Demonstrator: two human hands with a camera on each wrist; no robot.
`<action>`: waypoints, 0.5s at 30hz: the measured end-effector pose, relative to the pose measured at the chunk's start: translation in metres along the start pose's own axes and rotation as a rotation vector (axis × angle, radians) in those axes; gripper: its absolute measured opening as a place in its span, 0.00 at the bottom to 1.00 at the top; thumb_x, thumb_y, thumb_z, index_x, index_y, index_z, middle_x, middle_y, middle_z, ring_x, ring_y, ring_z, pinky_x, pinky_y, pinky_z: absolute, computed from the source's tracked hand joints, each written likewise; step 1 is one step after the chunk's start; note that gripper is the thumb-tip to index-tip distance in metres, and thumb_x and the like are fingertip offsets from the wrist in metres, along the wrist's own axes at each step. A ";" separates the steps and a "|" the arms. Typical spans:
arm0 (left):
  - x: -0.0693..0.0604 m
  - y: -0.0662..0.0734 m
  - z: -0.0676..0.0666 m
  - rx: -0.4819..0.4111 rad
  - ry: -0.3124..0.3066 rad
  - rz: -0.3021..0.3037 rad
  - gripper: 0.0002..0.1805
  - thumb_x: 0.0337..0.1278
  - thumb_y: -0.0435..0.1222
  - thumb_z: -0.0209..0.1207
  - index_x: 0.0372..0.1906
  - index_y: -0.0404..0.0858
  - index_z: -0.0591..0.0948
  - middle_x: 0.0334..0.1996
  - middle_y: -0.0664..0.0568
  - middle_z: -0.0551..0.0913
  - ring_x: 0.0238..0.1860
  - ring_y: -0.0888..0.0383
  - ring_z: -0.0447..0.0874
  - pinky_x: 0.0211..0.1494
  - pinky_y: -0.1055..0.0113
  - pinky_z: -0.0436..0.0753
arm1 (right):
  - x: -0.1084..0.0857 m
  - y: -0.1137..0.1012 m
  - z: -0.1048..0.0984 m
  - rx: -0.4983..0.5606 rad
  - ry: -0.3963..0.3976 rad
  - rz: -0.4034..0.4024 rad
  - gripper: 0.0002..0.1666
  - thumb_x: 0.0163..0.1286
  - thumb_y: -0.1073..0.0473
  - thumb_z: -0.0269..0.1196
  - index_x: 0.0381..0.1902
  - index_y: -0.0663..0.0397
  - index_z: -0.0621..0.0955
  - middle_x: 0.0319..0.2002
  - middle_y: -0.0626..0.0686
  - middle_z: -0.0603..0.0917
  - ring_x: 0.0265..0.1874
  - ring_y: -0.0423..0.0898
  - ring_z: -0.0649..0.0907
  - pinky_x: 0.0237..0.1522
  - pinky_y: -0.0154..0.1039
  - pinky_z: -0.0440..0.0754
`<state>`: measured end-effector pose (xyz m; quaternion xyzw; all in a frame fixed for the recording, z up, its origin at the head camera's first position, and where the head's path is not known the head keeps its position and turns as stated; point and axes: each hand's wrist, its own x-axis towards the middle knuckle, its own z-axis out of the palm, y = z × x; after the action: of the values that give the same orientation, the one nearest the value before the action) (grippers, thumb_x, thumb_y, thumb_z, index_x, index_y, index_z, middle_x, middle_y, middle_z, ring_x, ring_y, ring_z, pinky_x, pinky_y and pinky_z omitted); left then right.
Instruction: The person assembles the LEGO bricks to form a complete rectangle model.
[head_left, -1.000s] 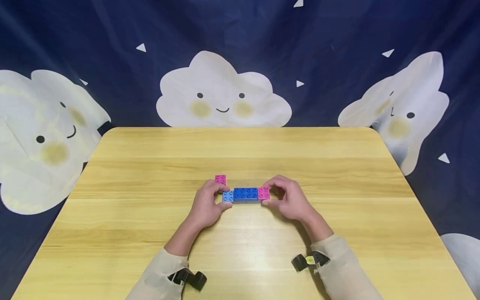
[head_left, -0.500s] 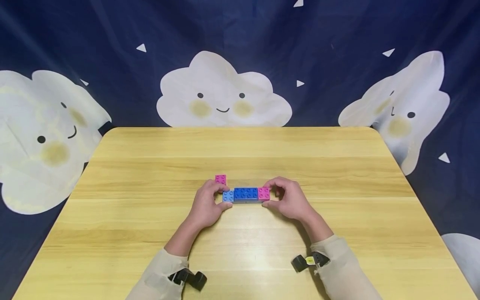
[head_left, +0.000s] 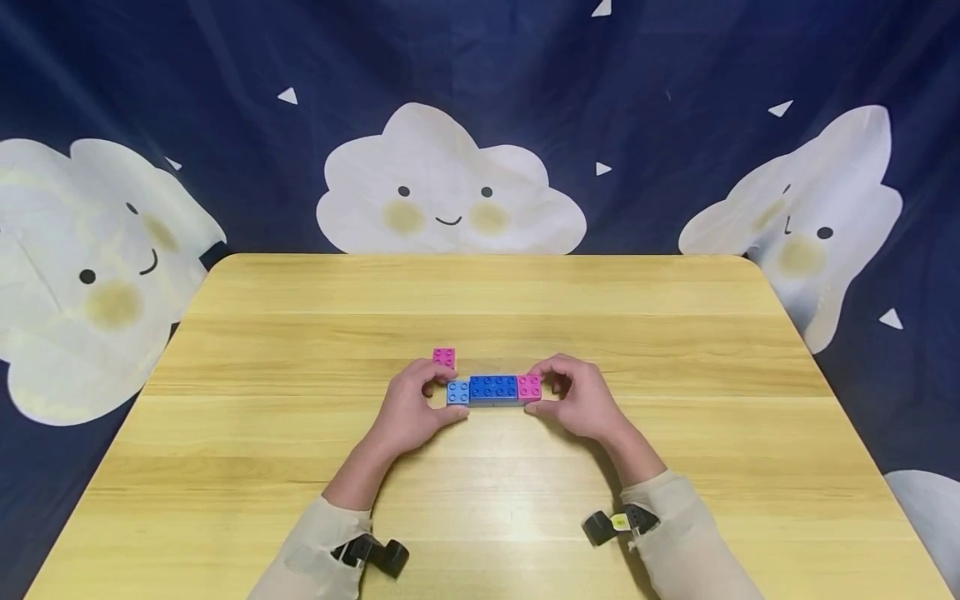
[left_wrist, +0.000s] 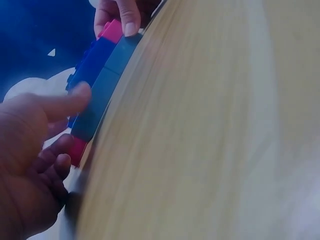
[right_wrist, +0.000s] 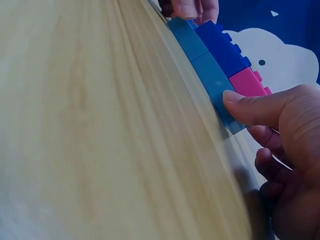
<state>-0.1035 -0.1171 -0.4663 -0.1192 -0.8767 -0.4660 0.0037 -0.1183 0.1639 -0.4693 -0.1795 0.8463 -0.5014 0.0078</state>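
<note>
In the head view, a light blue brick layer (head_left: 458,392) carries a dark blue brick (head_left: 493,387) and a pink brick (head_left: 529,387) on top. The left wrist view shows two joined light blue bricks (left_wrist: 97,102) as that lower layer. My left hand (head_left: 408,410) is around the left end with fingers parted, the thumb slightly off the front face. At the right end, my right hand (head_left: 581,400) pinches the bricks, its thumb (right_wrist: 237,100) on the lower layer. A loose pink brick (head_left: 444,357) lies behind my left fingers, partly hidden.
The wooden table (head_left: 480,292) extends around both hands. Behind it hangs a dark blue cloth (head_left: 480,58) with smiling white clouds. Small black cameras (head_left: 390,557) are strapped at both sleeves.
My left thumb has drawn slightly away from the brick front, and the left forearm has shifted a little left. The right hand still holds its end, and the bricks keep their arrangement.
</note>
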 end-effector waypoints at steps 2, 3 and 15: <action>0.001 -0.001 -0.003 -0.030 0.007 0.006 0.22 0.43 0.38 0.79 0.46 0.38 0.84 0.38 0.52 0.79 0.37 0.53 0.73 0.42 0.58 0.75 | -0.001 0.000 0.000 0.001 0.002 0.004 0.23 0.43 0.68 0.82 0.38 0.51 0.86 0.27 0.54 0.79 0.27 0.50 0.73 0.29 0.39 0.70; 0.001 -0.002 -0.004 -0.048 0.016 0.010 0.21 0.45 0.38 0.78 0.46 0.37 0.84 0.38 0.51 0.80 0.37 0.52 0.74 0.42 0.58 0.75 | -0.001 0.000 0.000 0.000 0.003 0.005 0.23 0.43 0.68 0.82 0.38 0.51 0.86 0.27 0.54 0.79 0.27 0.50 0.73 0.29 0.39 0.70; 0.013 -0.011 -0.019 -0.083 0.133 0.011 0.18 0.50 0.33 0.73 0.46 0.33 0.82 0.36 0.44 0.79 0.34 0.49 0.73 0.38 0.60 0.74 | -0.001 0.000 0.001 -0.006 0.004 0.008 0.23 0.43 0.68 0.82 0.38 0.52 0.86 0.27 0.53 0.79 0.26 0.50 0.73 0.29 0.39 0.70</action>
<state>-0.1200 -0.1358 -0.4632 -0.0926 -0.8539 -0.5087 0.0596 -0.1174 0.1637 -0.4697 -0.1751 0.8485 -0.4993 0.0078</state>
